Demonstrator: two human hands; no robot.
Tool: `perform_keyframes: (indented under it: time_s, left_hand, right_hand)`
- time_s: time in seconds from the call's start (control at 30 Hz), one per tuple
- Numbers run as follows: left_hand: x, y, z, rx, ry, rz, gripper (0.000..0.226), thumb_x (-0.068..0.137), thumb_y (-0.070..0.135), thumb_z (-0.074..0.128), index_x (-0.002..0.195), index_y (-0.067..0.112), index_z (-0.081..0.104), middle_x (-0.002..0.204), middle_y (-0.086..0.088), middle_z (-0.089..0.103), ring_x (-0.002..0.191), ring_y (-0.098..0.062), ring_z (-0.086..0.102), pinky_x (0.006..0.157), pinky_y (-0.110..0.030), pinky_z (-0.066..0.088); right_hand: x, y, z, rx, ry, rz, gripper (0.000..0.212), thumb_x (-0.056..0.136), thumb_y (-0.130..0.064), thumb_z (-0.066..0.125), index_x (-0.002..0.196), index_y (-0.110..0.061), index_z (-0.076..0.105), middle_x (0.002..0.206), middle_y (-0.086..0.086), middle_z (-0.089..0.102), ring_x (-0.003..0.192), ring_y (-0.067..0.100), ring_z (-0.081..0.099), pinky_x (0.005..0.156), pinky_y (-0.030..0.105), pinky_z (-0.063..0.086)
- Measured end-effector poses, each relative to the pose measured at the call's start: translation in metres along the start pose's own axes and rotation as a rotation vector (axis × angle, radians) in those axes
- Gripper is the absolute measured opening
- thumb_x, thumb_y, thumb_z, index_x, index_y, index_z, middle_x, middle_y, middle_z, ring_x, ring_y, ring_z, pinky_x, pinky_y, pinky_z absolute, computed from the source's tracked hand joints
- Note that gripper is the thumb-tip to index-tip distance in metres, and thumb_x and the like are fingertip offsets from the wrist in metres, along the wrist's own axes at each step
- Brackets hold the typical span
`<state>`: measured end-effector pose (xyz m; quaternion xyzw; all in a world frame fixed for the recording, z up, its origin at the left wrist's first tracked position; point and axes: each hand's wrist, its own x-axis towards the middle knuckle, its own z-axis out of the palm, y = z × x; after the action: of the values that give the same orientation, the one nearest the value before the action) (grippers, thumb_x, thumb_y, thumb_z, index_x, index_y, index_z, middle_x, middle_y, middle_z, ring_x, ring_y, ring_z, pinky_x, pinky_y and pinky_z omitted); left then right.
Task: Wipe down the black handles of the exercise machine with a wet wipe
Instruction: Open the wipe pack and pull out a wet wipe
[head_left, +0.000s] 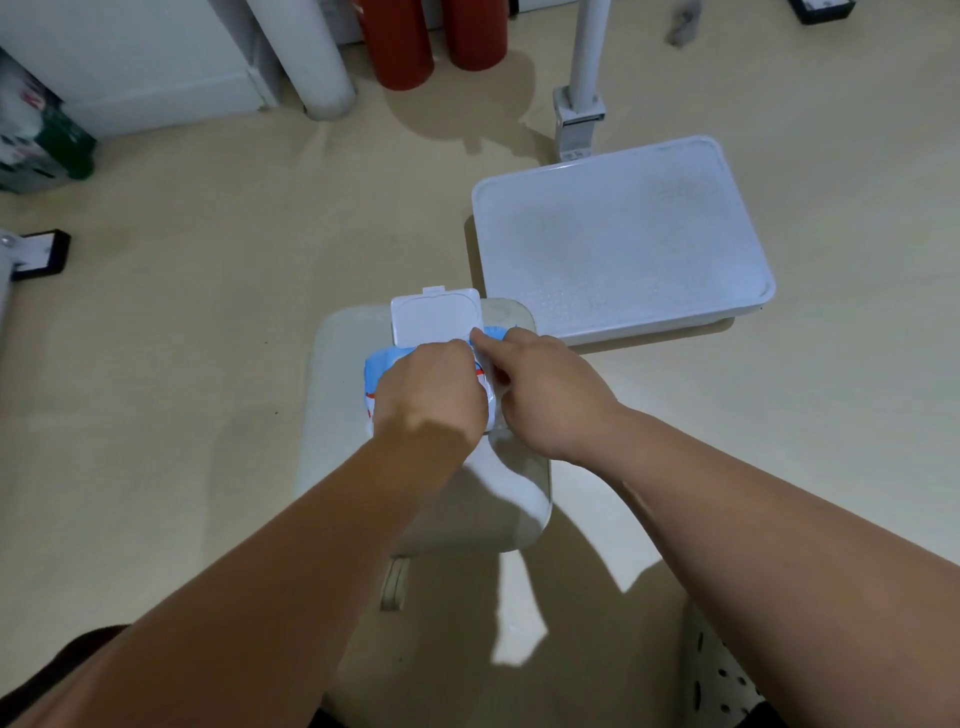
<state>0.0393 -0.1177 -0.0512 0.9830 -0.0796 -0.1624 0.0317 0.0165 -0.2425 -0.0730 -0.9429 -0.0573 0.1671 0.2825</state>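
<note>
Step in hand: drawing a wipe. The pack (382, 366), lid (435, 317) flipped open toward 12 o'clock, lies on a seat pad (332, 415) under the left hand (431, 395), which is closed over it. The right hand (540, 389) is pinched at the opening; whether a wipe is caught cannot be told. Next, judged: a clean upward pull. No handles in view.

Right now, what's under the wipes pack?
The wipes pack, lid flipped open, lies on a pale stool seat. Left hand and right hand cover its opening, so no wipe is visible.

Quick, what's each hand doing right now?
Left hand: closed on the wet wipe pack, steadying it.
Right hand: fingers pinched at the pack's opening under the flipped-up lid; whether it grips a wipe cannot be told.
</note>
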Motion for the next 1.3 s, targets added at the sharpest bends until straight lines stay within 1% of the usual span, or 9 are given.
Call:
perform_keyframes:
  time_s: [0.13, 0.3, 0.43, 0.57, 0.77, 0.9, 1.07, 1.17, 1.3]
  left_hand:
    - [0.002, 0.004, -0.003, 0.011, -0.049, -0.008, 0.013, 0.092, 0.016, 0.052, 0.079, 0.018, 0.050, 0.061, 0.000, 0.043, 0.074, -0.032, 0.063, 0.076, -0.043, 0.060]
    - [0.003, 0.003, -0.007, -0.016, -0.064, -0.009, 0.011, 0.093, 0.017, 0.051, 0.082, 0.016, 0.047, 0.064, 0.000, 0.040, 0.073, -0.030, 0.054, 0.075, -0.039, 0.057]
    - [0.002, -0.004, -0.007, -0.040, -0.035, -0.018, 0.011, 0.096, 0.020, 0.050, 0.089, 0.014, 0.044, 0.082, -0.005, 0.047, 0.077, -0.026, 0.048, 0.067, -0.032, 0.040]
    - [0.005, -0.017, -0.006, -0.076, 0.067, -0.021, 0.015, 0.094, 0.020, 0.050, 0.083, 0.012, 0.043, 0.078, -0.005, 0.048, 0.073, -0.026, 0.046, 0.063, -0.032, 0.032]
    - [0.009, -0.066, -0.024, -0.259, 0.058, -0.043, 0.018, 0.087, 0.017, 0.057, 0.072, 0.009, 0.055, 0.072, -0.007, 0.059, 0.071, -0.029, 0.054, 0.058, -0.034, 0.035]
    - [0.013, -0.088, -0.028, -0.423, -0.017, -0.022, 0.010, 0.082, 0.011, 0.062, 0.076, 0.003, 0.063, 0.069, -0.005, 0.061, 0.061, -0.020, 0.049, 0.054, -0.029, 0.036]
    - [0.016, -0.097, -0.018, -0.554, -0.075, 0.019, 0.012, 0.084, 0.011, 0.060, 0.075, 0.004, 0.062, 0.063, -0.001, 0.059, 0.055, -0.016, 0.046, 0.051, -0.027, 0.034]
    - [0.016, -0.101, -0.016, -0.585, -0.074, 0.036, 0.011, 0.083, 0.010, 0.059, 0.074, 0.005, 0.062, 0.063, 0.000, 0.059, 0.054, -0.015, 0.046, 0.052, -0.027, 0.035]
    - [0.015, -0.105, -0.013, -0.572, -0.055, 0.071, 0.010, 0.084, 0.011, 0.058, 0.075, 0.008, 0.062, 0.065, 0.002, 0.061, 0.059, -0.014, 0.050, 0.055, -0.028, 0.039]
  right_hand:
    - [-0.002, 0.000, -0.003, -0.045, -0.021, -0.005, 0.078, 0.091, -0.006, 0.051, 0.160, -0.027, 0.020, 0.147, 0.004, 0.045, 0.122, 0.033, 0.047, 0.094, 0.036, 0.045]
    - [-0.007, -0.005, 0.001, -0.232, -0.012, 0.018, 0.083, 0.090, -0.016, 0.055, 0.161, -0.026, 0.012, 0.144, 0.000, 0.042, 0.113, 0.028, 0.047, 0.077, 0.033, 0.040]
    - [-0.008, -0.007, 0.007, -0.299, -0.006, 0.042, 0.087, 0.089, -0.022, 0.058, 0.161, -0.025, 0.008, 0.142, -0.001, 0.042, 0.109, 0.026, 0.047, 0.073, 0.032, 0.035]
    - [-0.007, -0.005, 0.008, -0.285, 0.006, 0.054, 0.084, 0.090, -0.021, 0.056, 0.160, -0.027, 0.010, 0.143, 0.000, 0.043, 0.108, 0.026, 0.047, 0.073, 0.032, 0.033]
    - [-0.004, 0.003, 0.008, -0.227, 0.025, 0.014, 0.083, 0.090, -0.022, 0.059, 0.159, -0.031, 0.014, 0.131, 0.002, 0.047, 0.098, 0.024, 0.048, 0.074, 0.033, 0.045]
    - [-0.003, 0.007, 0.002, -0.139, 0.062, -0.034, 0.061, 0.099, -0.027, 0.046, 0.156, -0.038, 0.027, 0.114, -0.001, 0.048, 0.103, 0.027, 0.055, 0.080, 0.037, 0.051]
    - [0.000, -0.015, -0.006, -0.202, 0.345, -0.087, 0.041, 0.090, -0.038, 0.054, 0.130, -0.032, 0.065, 0.096, -0.004, 0.056, 0.078, 0.025, 0.062, 0.060, 0.029, 0.040]
    - [0.006, -0.030, 0.003, -0.180, 0.301, -0.227, 0.038, 0.081, -0.039, 0.058, 0.114, -0.027, 0.074, 0.100, -0.001, 0.066, 0.077, 0.029, 0.068, 0.057, 0.033, 0.051]
    - [0.018, -0.036, 0.006, -0.148, 0.253, -0.220, 0.019, 0.084, -0.029, 0.066, 0.095, -0.023, 0.080, 0.092, 0.000, 0.066, 0.076, 0.029, 0.066, 0.059, 0.039, 0.053]
